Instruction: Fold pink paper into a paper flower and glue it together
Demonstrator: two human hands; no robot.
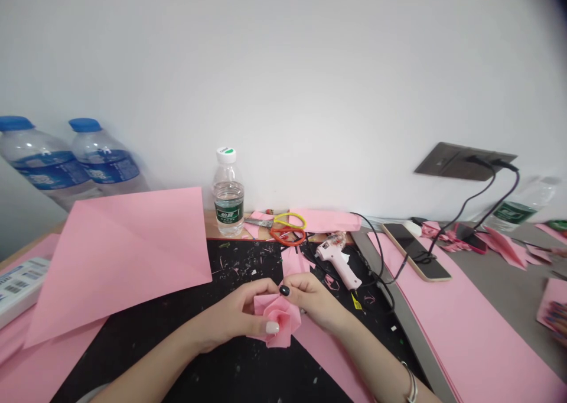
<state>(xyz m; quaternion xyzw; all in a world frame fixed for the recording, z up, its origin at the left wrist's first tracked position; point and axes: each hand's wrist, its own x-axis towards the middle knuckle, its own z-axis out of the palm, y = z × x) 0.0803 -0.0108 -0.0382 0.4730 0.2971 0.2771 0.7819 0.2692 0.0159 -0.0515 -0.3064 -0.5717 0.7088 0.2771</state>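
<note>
A folded pink paper flower (283, 317) is held low over the black mat (212, 361). My left hand (239, 314) grips it from the left, its thumb lying across the petals near the centre. At the flower's upper edge, my right hand (314, 302) pinches a petal between thumb and fingers. The fingers behind the paper are partly hidden. Beyond the hands lie a pink glue gun (339, 261) and a pair of scissors (286, 228) with one yellow and one red handle loop.
Large pink sheets (128, 255) lie at left, more pink paper (482, 326) at right under a phone (416, 252). A water bottle (228, 196) stands by the wall. Black cables run from the wall socket (460, 161). Another person's hand (557, 319) shows at the right edge.
</note>
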